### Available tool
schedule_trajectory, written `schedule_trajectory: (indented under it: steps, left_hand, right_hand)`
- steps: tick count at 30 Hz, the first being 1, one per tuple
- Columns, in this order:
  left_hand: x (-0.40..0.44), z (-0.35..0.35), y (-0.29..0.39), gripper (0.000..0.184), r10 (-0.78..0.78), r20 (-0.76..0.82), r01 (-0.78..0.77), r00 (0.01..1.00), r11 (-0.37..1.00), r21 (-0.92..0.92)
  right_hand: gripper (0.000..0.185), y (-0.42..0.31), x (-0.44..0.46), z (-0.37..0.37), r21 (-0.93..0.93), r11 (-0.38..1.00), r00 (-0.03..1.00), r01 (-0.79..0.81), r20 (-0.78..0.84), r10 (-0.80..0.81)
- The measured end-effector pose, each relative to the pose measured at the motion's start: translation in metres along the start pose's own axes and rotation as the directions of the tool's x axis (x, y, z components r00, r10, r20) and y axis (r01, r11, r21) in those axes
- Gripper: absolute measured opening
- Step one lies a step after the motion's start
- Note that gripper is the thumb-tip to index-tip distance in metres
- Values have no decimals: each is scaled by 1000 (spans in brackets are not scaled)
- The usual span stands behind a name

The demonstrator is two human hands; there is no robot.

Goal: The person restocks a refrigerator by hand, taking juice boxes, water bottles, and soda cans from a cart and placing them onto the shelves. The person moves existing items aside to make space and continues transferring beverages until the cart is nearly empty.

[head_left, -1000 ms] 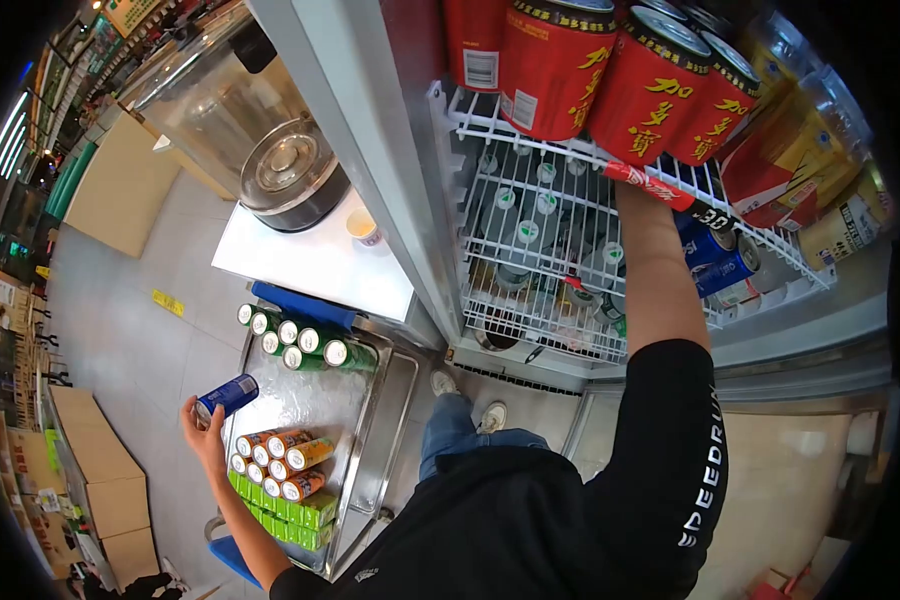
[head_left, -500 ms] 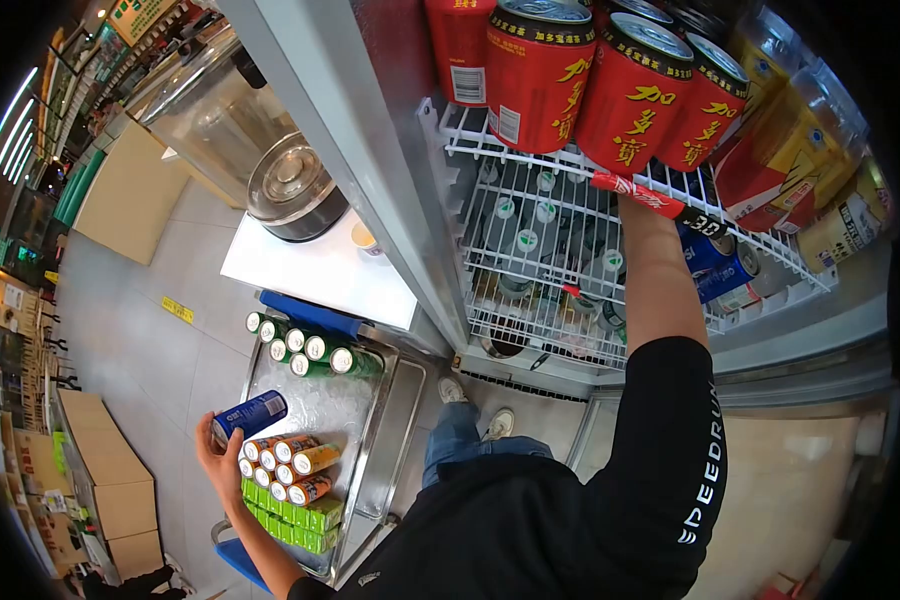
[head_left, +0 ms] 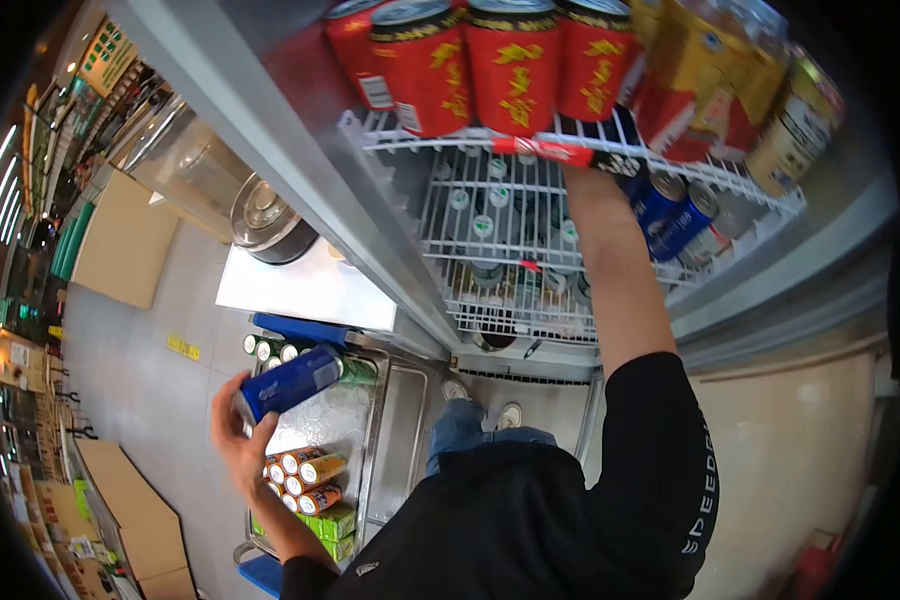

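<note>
Deep blue and metal, a cylindrical can (head_left: 295,382) is grasped at its lower-left end by the left hand (head_left: 240,430), above a silver metal tray (head_left: 315,428). Its long axis is slanted up and rightward, toward the grey fridge frame (head_left: 295,170). Well apart, the right arm (head_left: 625,280) is extended beneath a white wire shelf (head_left: 425,143), just beside similar blue cans (head_left: 685,225); the right hand is hidden, so its state cannot be told. Red cylindrical cans (head_left: 515,70) are marked with yellow Chinese characters, apparently 加多寶. "SPEED" can be read on the black sleeve (head_left: 660,440); the held can's lettering is blurred.
</note>
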State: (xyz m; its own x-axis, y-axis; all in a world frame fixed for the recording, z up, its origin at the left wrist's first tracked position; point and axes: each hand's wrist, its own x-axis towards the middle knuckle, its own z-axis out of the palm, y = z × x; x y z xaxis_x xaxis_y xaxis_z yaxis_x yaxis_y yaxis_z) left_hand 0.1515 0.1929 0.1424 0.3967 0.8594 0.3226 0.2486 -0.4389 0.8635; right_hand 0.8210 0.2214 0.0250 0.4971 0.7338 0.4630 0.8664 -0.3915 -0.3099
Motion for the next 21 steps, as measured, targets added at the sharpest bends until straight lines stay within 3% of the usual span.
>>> schedule_trajectory:
  steps: [4,6,8,10,12,13,16,21]
  left_hand:
    - [38,70,23,65,291,172,-286,941,957,-57]
    - [52,116,56,62,311,217,-284,925,948,-145]
    - [65,152,70,59,398,237,-379,886,917,-121]
    - [77,184,83,58,424,279,-411,862,905,-106]
    - [90,215,95,57,464,311,-454,829,884,-109]
    - [101,233,93,57,577,298,-576,761,811,-102]
    - [117,285,101,55,573,301,-556,763,818,-147]
    - [154,365,94,52,630,327,-632,704,766,-116]
  right_hand:
    - [43,-38,17,25,158,983,987,94,114,-113]
    - [41,-80,-8,7,125,992,999,3,-43,2]
    - [38,-102,-51,-34,311,950,985,16,-169,38]
    - [38,-119,-108,-92,620,783,991,-46,-69,113]
    - [30,-127,-161,-121,591,802,950,87,-292,113]
    - [32,-127,-183,-134,598,797,931,85,-333,151]
    - [33,-119,-238,-152,563,821,877,98,-439,196]
    - [29,-106,-309,-154,617,784,892,-62,-318,321]
